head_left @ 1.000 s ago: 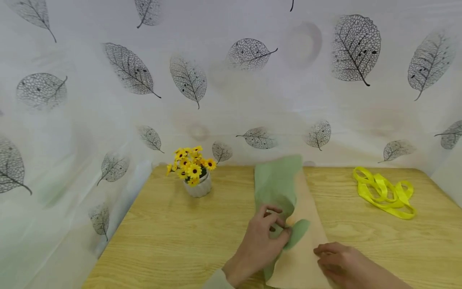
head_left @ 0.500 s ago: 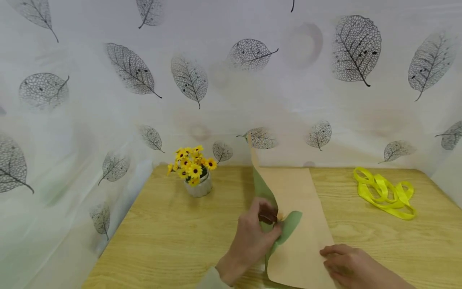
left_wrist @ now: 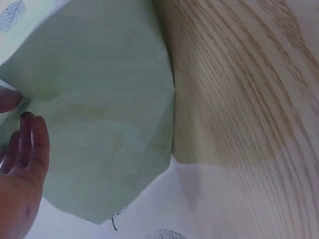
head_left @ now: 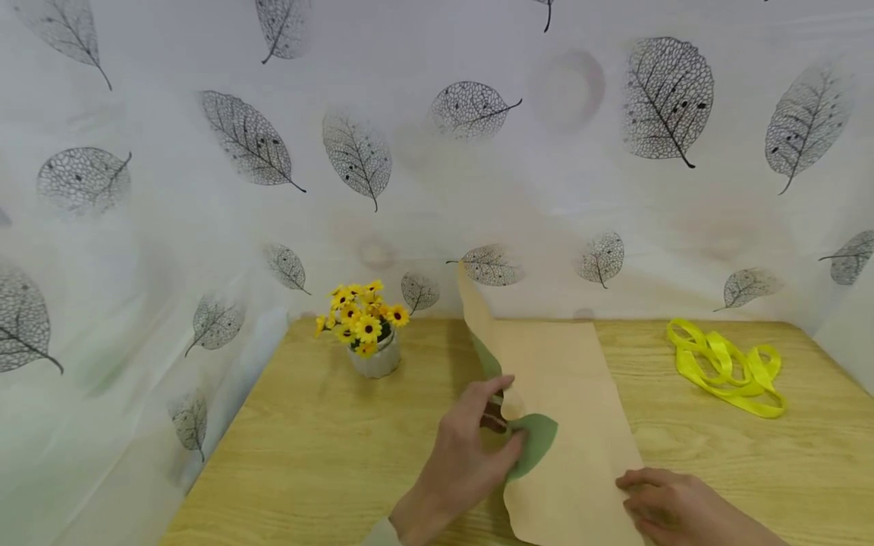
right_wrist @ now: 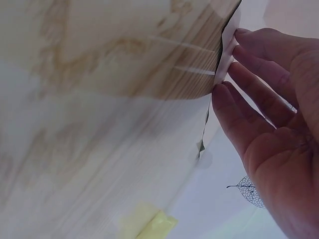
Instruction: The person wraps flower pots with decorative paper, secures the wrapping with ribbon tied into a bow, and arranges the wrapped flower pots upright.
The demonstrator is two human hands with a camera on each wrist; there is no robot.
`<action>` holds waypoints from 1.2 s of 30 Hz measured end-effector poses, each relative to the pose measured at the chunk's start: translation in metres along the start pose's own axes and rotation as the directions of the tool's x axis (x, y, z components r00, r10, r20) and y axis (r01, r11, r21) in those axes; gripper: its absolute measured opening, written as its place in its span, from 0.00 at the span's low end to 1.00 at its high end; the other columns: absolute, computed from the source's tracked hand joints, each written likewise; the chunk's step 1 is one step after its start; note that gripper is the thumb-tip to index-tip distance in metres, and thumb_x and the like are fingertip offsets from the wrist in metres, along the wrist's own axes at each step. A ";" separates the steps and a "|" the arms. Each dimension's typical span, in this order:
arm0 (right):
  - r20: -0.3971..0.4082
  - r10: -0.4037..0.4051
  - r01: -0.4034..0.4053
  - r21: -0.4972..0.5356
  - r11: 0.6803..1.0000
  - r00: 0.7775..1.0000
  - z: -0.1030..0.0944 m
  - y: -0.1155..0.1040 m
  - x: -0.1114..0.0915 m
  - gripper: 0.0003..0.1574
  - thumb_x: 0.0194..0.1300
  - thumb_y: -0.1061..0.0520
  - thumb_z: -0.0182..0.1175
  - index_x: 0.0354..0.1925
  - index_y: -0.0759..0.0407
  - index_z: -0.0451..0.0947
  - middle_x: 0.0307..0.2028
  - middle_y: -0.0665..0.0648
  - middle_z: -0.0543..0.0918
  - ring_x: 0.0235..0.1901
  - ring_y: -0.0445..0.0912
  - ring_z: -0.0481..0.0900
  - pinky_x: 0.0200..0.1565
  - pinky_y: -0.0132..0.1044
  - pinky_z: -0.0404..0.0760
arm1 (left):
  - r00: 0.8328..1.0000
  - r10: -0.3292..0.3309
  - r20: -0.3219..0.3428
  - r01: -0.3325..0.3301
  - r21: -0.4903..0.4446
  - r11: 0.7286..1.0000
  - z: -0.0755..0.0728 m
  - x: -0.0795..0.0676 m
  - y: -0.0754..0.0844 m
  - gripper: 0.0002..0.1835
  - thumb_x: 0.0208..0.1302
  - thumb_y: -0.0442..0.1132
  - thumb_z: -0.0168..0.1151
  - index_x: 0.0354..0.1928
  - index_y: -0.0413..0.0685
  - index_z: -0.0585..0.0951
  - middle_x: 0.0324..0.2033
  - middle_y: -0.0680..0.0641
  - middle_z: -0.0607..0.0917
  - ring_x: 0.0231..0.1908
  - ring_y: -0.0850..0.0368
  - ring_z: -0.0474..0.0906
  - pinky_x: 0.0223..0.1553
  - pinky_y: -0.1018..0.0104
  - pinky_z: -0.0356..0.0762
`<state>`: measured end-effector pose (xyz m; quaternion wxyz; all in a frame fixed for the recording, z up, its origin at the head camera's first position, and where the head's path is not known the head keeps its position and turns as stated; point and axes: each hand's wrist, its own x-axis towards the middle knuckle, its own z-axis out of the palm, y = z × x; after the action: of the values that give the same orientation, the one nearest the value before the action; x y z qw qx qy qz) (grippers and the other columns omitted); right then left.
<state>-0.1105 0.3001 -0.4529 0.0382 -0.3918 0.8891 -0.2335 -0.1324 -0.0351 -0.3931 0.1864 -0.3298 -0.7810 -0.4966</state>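
A sheet of wrapping paper, tan on its upper face and green underneath, lies lengthwise on the table. Its left side curls up, and at the far end it rises off the tabletop. My left hand pinches the left edge, where a small green flap folds over the tan face. The left wrist view shows the raised green face beside this hand. At the right edge of the paper, my right hand rests with its fingertips against the edge; the right wrist view shows its fingers lined along it.
A small white pot of yellow flowers stands at the back left of the wooden table. A bundle of yellow ribbon lies at the back right. A leaf-printed sheet hangs behind and along the left.
The far part of the paper, folded over showing green, has opened leftward and shows its tan face. My left hand has shifted left with the edge; my right hand has moved slightly right.
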 end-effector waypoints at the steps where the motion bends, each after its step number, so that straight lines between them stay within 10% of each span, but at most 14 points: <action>1: 0.009 0.010 -0.010 0.005 1.000 1.000 0.000 0.001 -0.001 0.09 0.63 0.57 0.72 0.43 0.52 0.88 0.48 0.61 0.87 0.47 0.33 0.83 0.38 0.26 0.85 | 1.000 0.013 -0.003 -0.013 0.003 1.000 -0.001 -0.001 0.000 0.33 0.60 0.28 0.72 0.67 0.45 0.72 0.52 0.45 0.80 0.42 0.60 0.82 0.42 0.76 0.84; 8: -0.012 -0.030 0.029 -0.029 0.999 0.999 -0.002 0.010 -0.011 0.10 0.61 0.58 0.73 0.43 0.52 0.88 0.48 0.59 0.87 0.47 0.31 0.83 0.37 0.25 0.84 | 0.997 0.075 0.024 -0.075 0.021 0.997 -0.015 -0.003 0.000 0.35 0.55 0.27 0.71 0.66 0.42 0.73 0.56 0.44 0.78 0.46 0.59 0.81 0.43 0.72 0.84; 16: -0.045 -0.059 0.056 -0.056 0.997 0.997 -0.004 0.018 -0.020 0.11 0.61 0.56 0.74 0.43 0.55 0.88 0.47 0.57 0.87 0.46 0.29 0.83 0.36 0.25 0.84 | 0.997 -0.078 0.009 0.078 -0.013 0.997 -0.034 -0.006 0.000 0.14 0.75 0.36 0.56 0.55 0.46 0.85 0.47 0.54 0.85 0.42 0.65 0.81 0.42 0.69 0.84; 24: 0.067 0.154 -0.155 0.006 0.988 0.986 -0.011 0.014 -0.024 0.12 0.68 0.49 0.68 0.44 0.54 0.88 0.50 0.59 0.86 0.46 0.27 0.81 0.38 0.26 0.84 | 0.983 -0.177 -0.037 0.176 -0.033 0.984 -0.042 -0.006 -0.005 0.08 0.68 0.38 0.68 0.47 0.45 0.88 0.42 0.52 0.88 0.35 0.66 0.83 0.34 0.70 0.86; 36: 0.191 0.398 -0.416 0.060 0.907 0.897 -0.019 0.015 -0.025 0.13 0.68 0.41 0.66 0.42 0.46 0.89 0.53 0.61 0.85 0.44 0.30 0.82 0.42 0.47 0.87 | 0.949 -0.316 -0.012 0.316 0.021 0.949 -0.049 -0.016 -0.013 0.09 0.64 0.34 0.71 0.45 0.52 0.89 0.40 0.54 0.89 0.33 0.65 0.84 0.35 0.71 0.85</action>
<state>-0.1084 0.3338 -0.4460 0.1831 -0.2135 0.9319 -0.2291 -0.1322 -0.0882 -0.3899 0.1114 -0.1964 -0.8284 -0.5126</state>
